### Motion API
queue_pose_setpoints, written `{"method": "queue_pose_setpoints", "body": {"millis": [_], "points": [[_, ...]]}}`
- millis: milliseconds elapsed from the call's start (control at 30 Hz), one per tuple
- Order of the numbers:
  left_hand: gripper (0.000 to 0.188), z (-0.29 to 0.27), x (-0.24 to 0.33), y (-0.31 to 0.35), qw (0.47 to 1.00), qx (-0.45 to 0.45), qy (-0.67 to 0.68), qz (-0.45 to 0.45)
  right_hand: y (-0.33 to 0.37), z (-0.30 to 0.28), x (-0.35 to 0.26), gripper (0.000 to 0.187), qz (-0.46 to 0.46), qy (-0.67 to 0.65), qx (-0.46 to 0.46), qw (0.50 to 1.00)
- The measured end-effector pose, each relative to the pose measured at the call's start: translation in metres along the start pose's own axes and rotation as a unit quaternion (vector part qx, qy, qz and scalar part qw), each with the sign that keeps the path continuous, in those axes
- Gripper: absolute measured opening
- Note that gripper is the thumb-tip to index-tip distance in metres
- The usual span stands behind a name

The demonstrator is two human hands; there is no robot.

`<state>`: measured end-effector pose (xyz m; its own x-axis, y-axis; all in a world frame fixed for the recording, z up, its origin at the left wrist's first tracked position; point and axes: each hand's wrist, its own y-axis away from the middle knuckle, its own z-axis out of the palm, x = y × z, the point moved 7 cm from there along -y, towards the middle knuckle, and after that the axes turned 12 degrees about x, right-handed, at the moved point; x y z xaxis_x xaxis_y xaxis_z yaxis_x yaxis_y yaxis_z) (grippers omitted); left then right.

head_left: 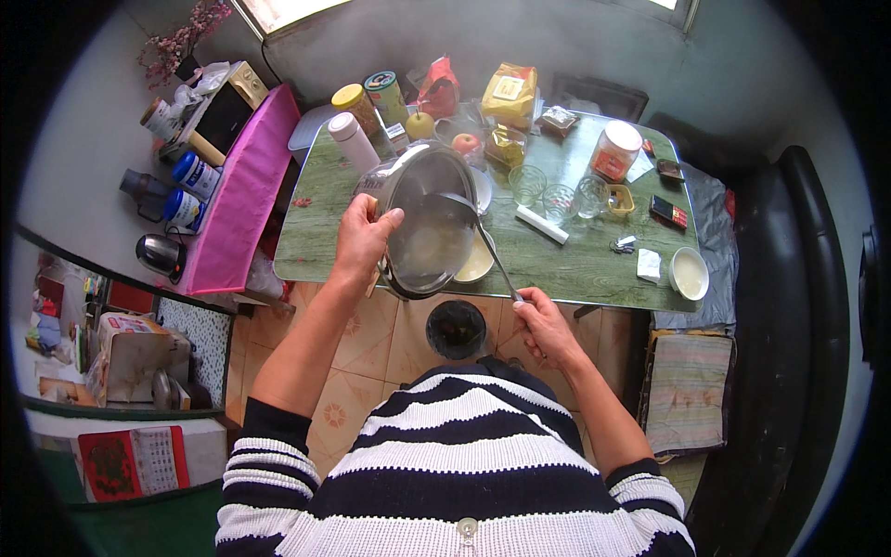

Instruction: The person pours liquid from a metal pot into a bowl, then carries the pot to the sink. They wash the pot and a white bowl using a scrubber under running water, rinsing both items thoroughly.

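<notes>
My left hand (362,237) grips a metal pot (401,265) at its left side, holding it tilted at the front edge of the green table (316,251). Steam hazes the inside of the pot, so its contents are unclear. In my right hand (546,325), the fingers are wrapped round the handle of a ladle (501,265), whose head lies inside the pot. Partly behind the pot and ladle, a bowl (481,264) with pale contents shows at the table's edge. A second bowl (689,274) of whitish liquid stands at the table's right corner.
Behind the pot stand a pink-white flask (352,139), jars, fruit and yellow packages (510,93). Glasses (559,201), a white-lidded jar (617,150) and a white bar (542,225) lie rightward. A dark bin (456,330) stands on the floor below; a black sofa (780,306) is at right.
</notes>
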<state>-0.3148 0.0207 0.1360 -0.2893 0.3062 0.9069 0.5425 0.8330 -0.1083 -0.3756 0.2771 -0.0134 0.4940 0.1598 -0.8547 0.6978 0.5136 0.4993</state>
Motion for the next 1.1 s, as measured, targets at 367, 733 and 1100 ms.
{"method": "queue_pose_setpoints", "body": {"millis": [367, 733, 1100], "points": [[0.026, 0.003, 0.003, 0.001, 1.0, 0.0, 0.023, 0.003, 0.021, 0.059, 0.01, 0.018, 0.187, -0.177, -0.079, 0.963], [0.03, 0.008, -0.008, -0.006, 0.998, 0.02, 0.065, 0.013, 0.037, 0.07, -0.016, 0.021, 0.328, -0.423, -0.183, 0.825], [0.029, 0.009, -0.011, -0.019, 0.998, 0.038, 0.001, 0.049, 0.04, 0.035, -0.017, 0.02, 0.227, -0.33, -0.095, 0.912]]}}
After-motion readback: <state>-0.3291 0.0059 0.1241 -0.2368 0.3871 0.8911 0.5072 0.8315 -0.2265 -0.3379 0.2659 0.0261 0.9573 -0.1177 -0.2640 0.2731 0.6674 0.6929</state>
